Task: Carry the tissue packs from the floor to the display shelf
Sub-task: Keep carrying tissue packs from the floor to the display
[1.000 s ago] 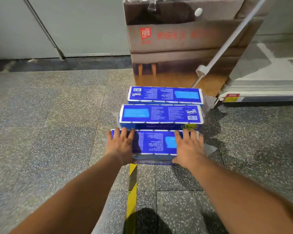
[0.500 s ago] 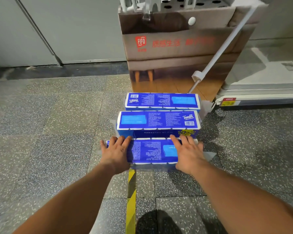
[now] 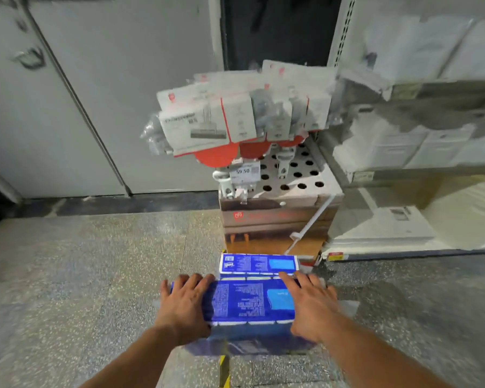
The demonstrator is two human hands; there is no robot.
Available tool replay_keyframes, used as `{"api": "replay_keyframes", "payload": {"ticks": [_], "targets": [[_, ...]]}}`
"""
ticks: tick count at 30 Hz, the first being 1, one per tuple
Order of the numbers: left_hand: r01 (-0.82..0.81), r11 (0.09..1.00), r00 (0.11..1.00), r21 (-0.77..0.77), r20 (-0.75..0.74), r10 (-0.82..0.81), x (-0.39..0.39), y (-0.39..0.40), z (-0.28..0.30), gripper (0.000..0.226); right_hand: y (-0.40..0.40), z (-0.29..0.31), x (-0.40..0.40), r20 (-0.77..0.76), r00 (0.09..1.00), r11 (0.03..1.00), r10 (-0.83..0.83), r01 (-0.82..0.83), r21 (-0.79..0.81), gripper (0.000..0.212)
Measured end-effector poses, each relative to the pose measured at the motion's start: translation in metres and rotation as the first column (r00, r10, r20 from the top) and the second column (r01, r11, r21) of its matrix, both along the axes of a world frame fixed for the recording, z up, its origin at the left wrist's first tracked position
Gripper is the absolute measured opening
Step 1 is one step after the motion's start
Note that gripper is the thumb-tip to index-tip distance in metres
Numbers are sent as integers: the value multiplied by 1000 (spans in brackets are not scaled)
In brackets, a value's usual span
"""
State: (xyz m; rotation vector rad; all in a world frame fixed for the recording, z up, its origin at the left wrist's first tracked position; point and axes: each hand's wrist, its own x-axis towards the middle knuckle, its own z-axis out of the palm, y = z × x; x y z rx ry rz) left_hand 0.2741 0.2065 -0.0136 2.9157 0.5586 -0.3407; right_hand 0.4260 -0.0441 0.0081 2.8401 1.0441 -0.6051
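Speckled stone floor (image 3: 90,275) fills the near and left part of the head view, with a yellow-and-black tape strip (image 3: 224,369) running toward the camera at the bottom. Grey panels stand along the far wall. At centre far, a cardboard display stand (image 3: 272,222) with a perforated white top carries hanging white-and-red packaged goods (image 3: 221,121) and a price tag (image 3: 242,171). A white shelf unit (image 3: 420,152) stands to the right, blurred.

Nearest the camera, a blue tissue pack (image 3: 247,302) is clasped at its two ends: the left hand (image 3: 185,306) lies over its left end with fingers spread, the right hand (image 3: 312,306) over its right end. More blue wrapping shows just below it, too blurred to separate. A second tissue pack (image 3: 259,264) lies just beyond it on the floor, in front of the stand.
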Motion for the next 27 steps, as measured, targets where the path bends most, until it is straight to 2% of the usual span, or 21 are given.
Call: {"api": "replay_keyframes", "payload": {"ticks": [5, 10, 15, 19, 27], "targets": [[12, 999, 1000, 36, 13, -12, -11, -6, 164, 108, -8, 151, -12, 46, 998, 995, 37, -41, 89, 115], [-10, 993, 997, 120, 72, 1, -23, -18, 285, 113, -17, 272, -13, 96, 989, 984, 113, -124, 126, 123], [-82, 980, 987, 179, 150, 55, -56, -40, 357, 115, -34, 347, -28, 191, 961, 956, 199, -233, 175, 123], [-157, 973, 968, 169, 220, 118, -91, -60, 402, 113, -39, 392, -40, 220, 944, 929, 244, -293, 227, 123], [-370, 909, 903, 194, 305, 302, -202, -45, 470, 108, 24, 452, -106, 295, 863, 814, 410, -492, 308, 114]]}}
